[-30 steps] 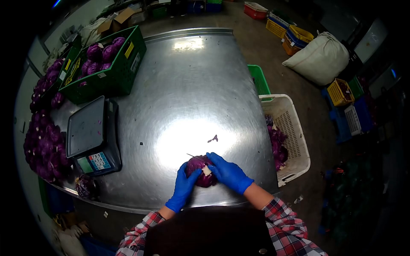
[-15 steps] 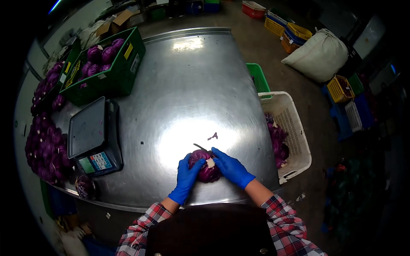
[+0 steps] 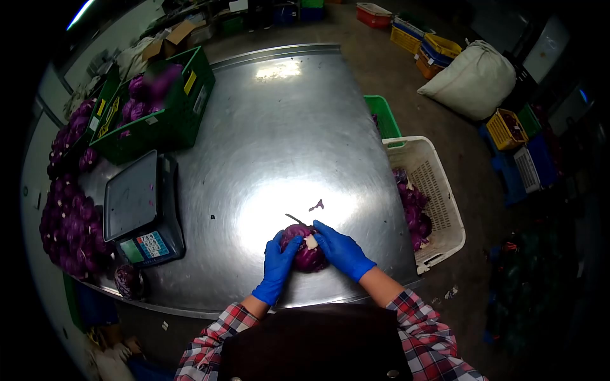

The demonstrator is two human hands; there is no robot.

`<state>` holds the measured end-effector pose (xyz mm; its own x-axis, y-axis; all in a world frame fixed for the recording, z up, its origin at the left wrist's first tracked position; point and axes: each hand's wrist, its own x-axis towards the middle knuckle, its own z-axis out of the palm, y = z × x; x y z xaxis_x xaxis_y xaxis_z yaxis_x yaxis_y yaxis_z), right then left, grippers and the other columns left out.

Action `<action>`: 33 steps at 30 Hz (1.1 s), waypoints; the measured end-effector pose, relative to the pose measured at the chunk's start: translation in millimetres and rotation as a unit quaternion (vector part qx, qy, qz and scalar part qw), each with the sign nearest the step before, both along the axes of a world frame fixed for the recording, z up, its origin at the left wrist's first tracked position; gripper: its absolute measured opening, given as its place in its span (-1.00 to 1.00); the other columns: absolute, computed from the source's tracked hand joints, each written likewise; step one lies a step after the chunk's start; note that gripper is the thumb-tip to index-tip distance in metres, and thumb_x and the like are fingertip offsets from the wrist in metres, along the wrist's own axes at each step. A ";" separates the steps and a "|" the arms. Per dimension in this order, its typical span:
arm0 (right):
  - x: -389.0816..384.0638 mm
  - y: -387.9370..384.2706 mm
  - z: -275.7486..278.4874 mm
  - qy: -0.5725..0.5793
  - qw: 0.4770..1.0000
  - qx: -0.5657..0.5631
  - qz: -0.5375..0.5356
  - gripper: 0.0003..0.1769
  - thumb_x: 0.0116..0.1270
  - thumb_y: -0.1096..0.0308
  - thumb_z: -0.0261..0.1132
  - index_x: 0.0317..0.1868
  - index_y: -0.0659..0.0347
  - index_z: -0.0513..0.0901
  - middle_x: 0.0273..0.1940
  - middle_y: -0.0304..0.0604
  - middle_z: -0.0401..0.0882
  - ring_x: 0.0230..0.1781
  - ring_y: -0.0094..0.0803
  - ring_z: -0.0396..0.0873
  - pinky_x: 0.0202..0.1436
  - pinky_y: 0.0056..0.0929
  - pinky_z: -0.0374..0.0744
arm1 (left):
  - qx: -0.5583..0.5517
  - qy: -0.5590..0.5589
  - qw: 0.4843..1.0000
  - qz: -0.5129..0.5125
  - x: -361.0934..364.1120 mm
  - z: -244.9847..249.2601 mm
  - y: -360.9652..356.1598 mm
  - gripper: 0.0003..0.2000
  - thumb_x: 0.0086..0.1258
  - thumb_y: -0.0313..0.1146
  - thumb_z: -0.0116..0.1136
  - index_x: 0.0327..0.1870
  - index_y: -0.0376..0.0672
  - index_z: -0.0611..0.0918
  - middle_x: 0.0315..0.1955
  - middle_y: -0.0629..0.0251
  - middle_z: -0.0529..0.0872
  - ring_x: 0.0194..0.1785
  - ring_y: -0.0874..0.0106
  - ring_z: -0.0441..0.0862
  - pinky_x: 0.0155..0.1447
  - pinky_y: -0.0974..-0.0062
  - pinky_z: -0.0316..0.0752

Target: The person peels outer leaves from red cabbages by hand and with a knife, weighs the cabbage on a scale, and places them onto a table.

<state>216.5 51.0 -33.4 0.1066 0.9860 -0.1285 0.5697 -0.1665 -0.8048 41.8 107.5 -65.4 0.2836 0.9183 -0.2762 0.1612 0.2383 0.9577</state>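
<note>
Cupping one purple cabbage (image 3: 308, 260) between them, the two blue-gloved hands rest low over the steel table (image 3: 273, 127), near its front edge: the left hand (image 3: 276, 265) curves around one side, the right hand (image 3: 342, 249) around the other, beside the single pale stem end (image 3: 311, 242). One thin dark strip (image 3: 294, 218) juts out past the cabbage; whether it is a blade cannot be told. Just beyond lies one leaf scrap (image 3: 316, 205). To the left stand one scale (image 3: 132, 197), one loose cabbage (image 3: 129, 282) near its front and a heap of cabbages (image 3: 73, 235) too crowded to count. Farther back, one green crate (image 3: 181, 130) holds several more, partly blurred. Right of the table is one white basket (image 3: 438, 178) with purple pieces. The scale's keypad (image 3: 152, 245) has printed keys, and the crate bears a yellow label (image 3: 190, 81) and a white label (image 3: 201, 99), both too small to read.
</note>
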 end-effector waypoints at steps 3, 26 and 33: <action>18.8 18.3 -8.8 0.041 0.994 -0.106 -0.001 -0.54 0.47 0.13 -0.03 0.27 0.16 0.37 0.01 0.06 0.56 -0.23 -0.03 0.58 -0.09 -0.27 0.53 | -0.023 -0.051 0.998 -0.038 1.2 11.0 0.9 -0.41 0.21 -0.04 0.29 0.13 -0.33 0.50 -0.08 0.01 0.56 0.03 0.28 0.53 0.12 0.40 0.42; -19.5 -9.5 0.2 0.396 0.902 -0.096 -0.139 -0.61 0.27 0.19 0.31 0.00 0.25 0.54 -0.49 -0.30 0.52 -0.74 -0.65 0.37 -0.75 -0.65 0.34 | 0.186 -0.012 0.953 -0.238 -70.6 61.0 -9.4 -0.32 0.06 -0.35 0.29 0.31 -0.05 0.37 0.39 0.02 0.13 0.48 0.15 0.02 0.47 0.27 0.03; 28.4 -12.9 -33.2 0.068 0.970 0.110 -0.208 -0.26 0.15 0.19 0.42 0.27 0.27 0.31 0.07 -0.02 0.50 -0.09 -0.32 0.59 -0.05 -0.43 0.57 | 0.328 0.354 0.869 -0.108 -100.8 53.5 -25.3 -0.15 -0.08 0.00 0.48 0.28 -0.12 0.37 0.23 -0.07 0.34 0.24 0.12 0.41 0.29 0.25 0.33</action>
<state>244.9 38.1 -66.6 0.4974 0.8666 0.0403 0.3770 -0.1741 -0.9097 -59.0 82.2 -11.9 0.4424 0.8898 0.1119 0.7376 -0.4320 0.5189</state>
